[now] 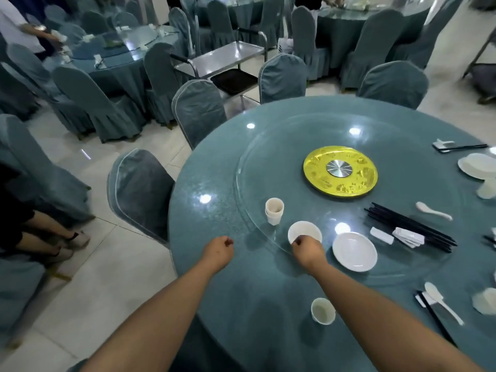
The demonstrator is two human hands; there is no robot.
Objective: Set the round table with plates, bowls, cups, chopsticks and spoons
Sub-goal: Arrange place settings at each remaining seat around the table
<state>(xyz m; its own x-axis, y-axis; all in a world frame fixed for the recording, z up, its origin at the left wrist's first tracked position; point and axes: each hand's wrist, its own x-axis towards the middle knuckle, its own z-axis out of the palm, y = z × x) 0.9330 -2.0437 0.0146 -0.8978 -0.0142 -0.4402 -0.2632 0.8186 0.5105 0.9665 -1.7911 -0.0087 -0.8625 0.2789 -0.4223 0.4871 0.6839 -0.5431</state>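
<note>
Your right hand pinches the near rim of a white bowl on the glass turntable's edge; a white plate lies just right of it, stacked cups beyond-left. Your left hand hovers clenched, holding nothing, well left of the bowl.

The right hand pinches the near rim of a white bowl on the glass turntable of the teal tabletop. The left hand hovers curled, holding nothing. A plate lies just right of the bowl, stacked cups behind, black chopsticks farther right.
</note>
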